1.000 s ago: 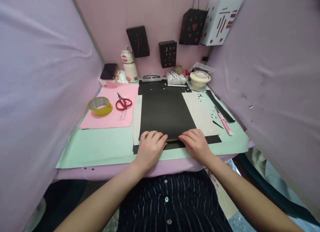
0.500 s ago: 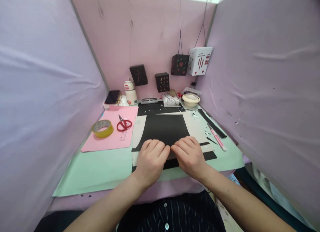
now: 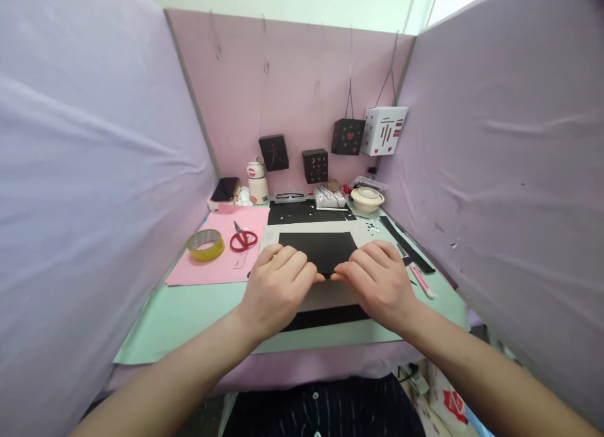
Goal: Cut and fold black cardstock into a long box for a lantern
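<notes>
Head view: left hand [image 3: 279, 290] and right hand [image 3: 380, 285] pinch the near edge of a black sheet [image 3: 321, 249], above grey board [image 3: 325, 293] near the desk's [image 3: 207, 324] front edge.

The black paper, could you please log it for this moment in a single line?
left hand: holding near edge of black paper | right hand: holding same edge | scissors, tape roll: on pink paper | cutter: at right

The held paper [image 3: 318, 249] is between scissors [image 3: 241, 232] and cutter [image 3: 421, 280], bowl [image 3: 367, 202] behind right.
</notes>
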Demonstrator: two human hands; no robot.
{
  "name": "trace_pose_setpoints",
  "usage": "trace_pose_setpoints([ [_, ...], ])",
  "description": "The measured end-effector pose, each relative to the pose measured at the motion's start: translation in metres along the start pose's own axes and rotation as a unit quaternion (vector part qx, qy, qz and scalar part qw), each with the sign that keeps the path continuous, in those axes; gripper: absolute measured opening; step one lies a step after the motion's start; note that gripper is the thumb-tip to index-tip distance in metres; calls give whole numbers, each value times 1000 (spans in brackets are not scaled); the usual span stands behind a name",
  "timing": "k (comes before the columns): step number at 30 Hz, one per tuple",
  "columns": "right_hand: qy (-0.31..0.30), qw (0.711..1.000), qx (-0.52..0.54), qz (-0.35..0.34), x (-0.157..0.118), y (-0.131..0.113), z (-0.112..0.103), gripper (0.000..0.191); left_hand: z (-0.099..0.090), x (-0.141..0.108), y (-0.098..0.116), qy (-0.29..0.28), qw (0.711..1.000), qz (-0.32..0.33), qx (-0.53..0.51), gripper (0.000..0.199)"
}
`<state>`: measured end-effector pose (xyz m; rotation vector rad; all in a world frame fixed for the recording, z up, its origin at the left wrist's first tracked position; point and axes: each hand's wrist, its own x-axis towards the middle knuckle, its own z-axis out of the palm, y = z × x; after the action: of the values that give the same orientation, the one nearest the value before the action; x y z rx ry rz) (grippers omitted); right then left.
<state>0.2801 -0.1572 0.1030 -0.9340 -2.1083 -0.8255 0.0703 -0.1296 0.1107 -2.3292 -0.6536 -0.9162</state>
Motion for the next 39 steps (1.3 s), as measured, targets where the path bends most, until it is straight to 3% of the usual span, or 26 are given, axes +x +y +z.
trace_pose_setpoints([
  [4, -1, 1000, -15, -15, 3, 5, -10, 16, -10, 1, -4, -10, 1000, 9, 17, 21],
  [17, 1, 999, -19, -32, -2, 14, -28, 36, -22, -2, -19, 33, 998, 55, 22, 42],
  [23, -53, 998, 7, -27, -10, 11, -44, 10, -30, -19, -18, -23, 997, 66, -32, 18],
  [25, -62, 998, 14, -26, -12, 10, -48, 9, -34, -25, -16, -41, 996, 56, -46, 20],
  [33, -6, 999, -8, -44, -20, 14, -48, 7, -39, -33, -14, -22, 996, 9, -82, 10],
  [36, 15, 998, -28, -50, -24, 22, -50, 17, -41, -34, -19, -5, 997, 6, -73, 10],
  [39, 34, 996, -52, -64, -25, 28, -56, 32, -45, -34, -24, 33, 998, 20, -47, 22],
])
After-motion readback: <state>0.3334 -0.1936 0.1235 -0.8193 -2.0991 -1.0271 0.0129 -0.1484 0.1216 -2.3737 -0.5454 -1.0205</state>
